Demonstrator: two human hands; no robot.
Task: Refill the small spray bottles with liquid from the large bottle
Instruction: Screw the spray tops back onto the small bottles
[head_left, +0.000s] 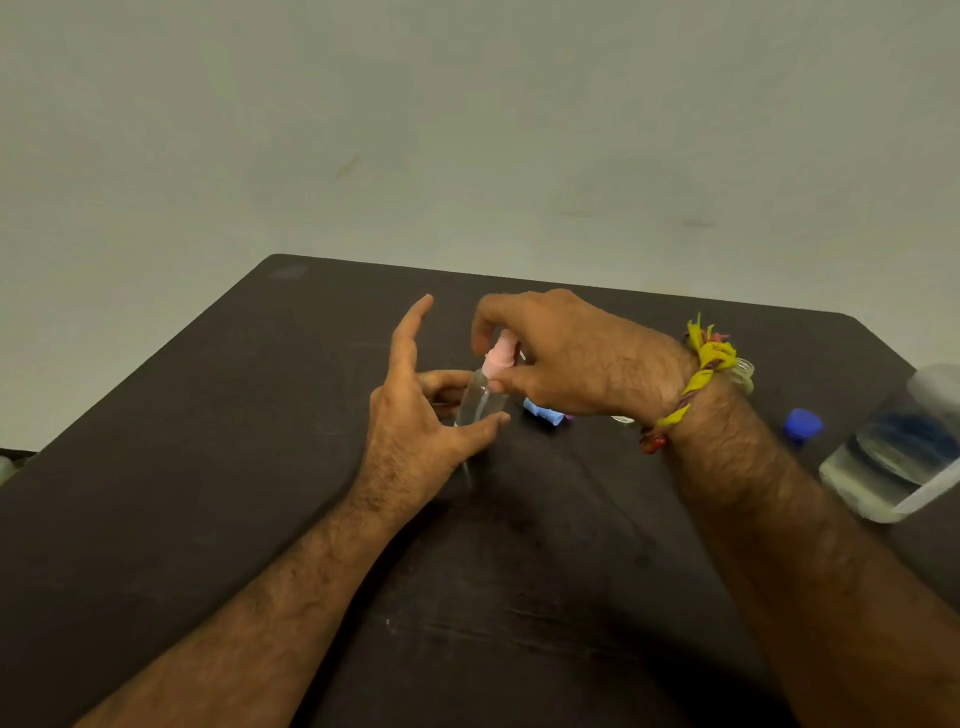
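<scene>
A small clear spray bottle (480, 402) stands tilted near the middle of the dark table (208, 467). My left hand (415, 415) holds its body between thumb and lower fingers, with the index finger raised. My right hand (550, 353) pinches the pink spray head (500, 356) on top of that bottle. The large clear bottle (893, 457) lies on its side at the table's right edge, with liquid inside. Its blue cap (802, 425) sits on the table beside it.
A blue spray head (543, 413) lies on the table under my right hand. Another small clear container (745, 371) shows behind my right wrist, which wears a yellow thread band. A pale wall rises behind the table's far edge.
</scene>
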